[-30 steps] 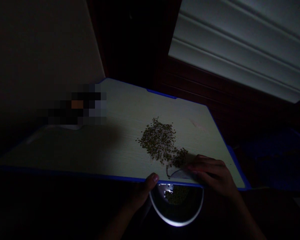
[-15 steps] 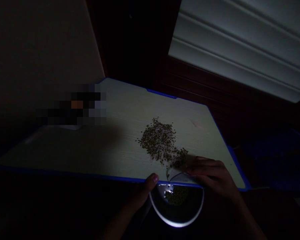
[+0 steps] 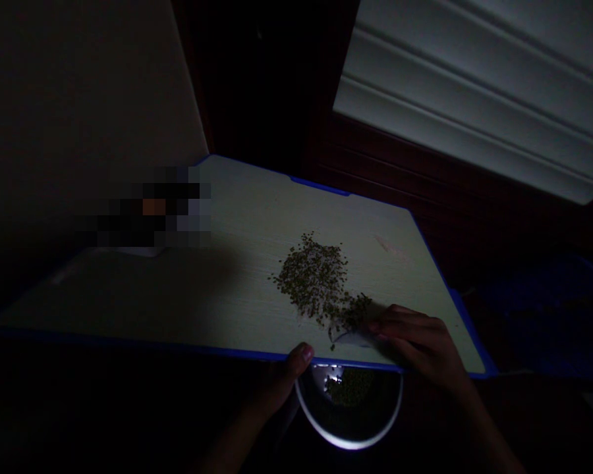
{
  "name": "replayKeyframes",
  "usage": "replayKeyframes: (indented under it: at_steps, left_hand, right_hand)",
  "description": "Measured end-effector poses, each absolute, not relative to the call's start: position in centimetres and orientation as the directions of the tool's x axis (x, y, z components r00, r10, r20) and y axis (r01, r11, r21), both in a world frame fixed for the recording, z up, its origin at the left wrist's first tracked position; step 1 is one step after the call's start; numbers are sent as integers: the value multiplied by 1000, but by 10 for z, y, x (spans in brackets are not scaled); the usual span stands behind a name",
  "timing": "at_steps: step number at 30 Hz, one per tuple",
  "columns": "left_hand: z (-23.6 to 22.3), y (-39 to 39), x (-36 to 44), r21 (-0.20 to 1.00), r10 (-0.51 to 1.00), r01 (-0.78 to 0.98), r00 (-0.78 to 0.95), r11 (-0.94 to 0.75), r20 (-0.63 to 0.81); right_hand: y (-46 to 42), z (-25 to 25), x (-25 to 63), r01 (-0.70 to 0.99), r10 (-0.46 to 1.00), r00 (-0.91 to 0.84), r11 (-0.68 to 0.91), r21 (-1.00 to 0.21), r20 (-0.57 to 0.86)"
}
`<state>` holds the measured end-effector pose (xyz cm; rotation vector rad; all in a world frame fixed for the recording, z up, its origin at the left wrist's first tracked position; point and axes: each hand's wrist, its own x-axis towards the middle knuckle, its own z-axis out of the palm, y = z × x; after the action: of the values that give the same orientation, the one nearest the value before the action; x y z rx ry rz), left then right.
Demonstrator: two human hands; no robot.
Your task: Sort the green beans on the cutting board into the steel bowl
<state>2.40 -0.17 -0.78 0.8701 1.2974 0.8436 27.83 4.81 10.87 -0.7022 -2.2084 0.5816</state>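
A heap of small green-brown seeds (image 3: 319,280) lies on a pale tabletop with a blue rim (image 3: 217,283). My right hand (image 3: 418,342) rests on the table's near edge beside the heap, fingers curled on a small clear piece (image 3: 348,339) that touches the seeds. Below the edge hangs a round metal bowl (image 3: 348,408) with some seeds in it. My left hand (image 3: 281,382) grips the bowl's left rim, thumb up against the table edge.
The room is very dark. A blurred-out patch covers something at the table's far left (image 3: 145,207). White panelled wall (image 3: 474,85) shows at the upper right, dark wood below it. A dim blue object (image 3: 548,296) lies to the right of the table.
My right hand and the clear piece have shifted slightly along the table's near edge by the seeds. The bowl and left hand have stayed put.
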Motion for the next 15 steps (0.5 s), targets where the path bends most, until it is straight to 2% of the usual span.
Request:
replayKeyframes:
  at_steps: [6,10,15]
  left_hand:
    - [-5,-3,27,869,876,-110,42,481,-480]
    - [-2,-4,26,843,846,-82,20,532,-533]
    - [-2,-3,25,858,862,-91,13,506,-507]
  right_hand:
    - [49,110,277,271,618,-605,753,-600,502]
    - [49,110,276,200,596,-626,746,-635,503]
    - [47,110,277,193,592,-636,743,-641,495]
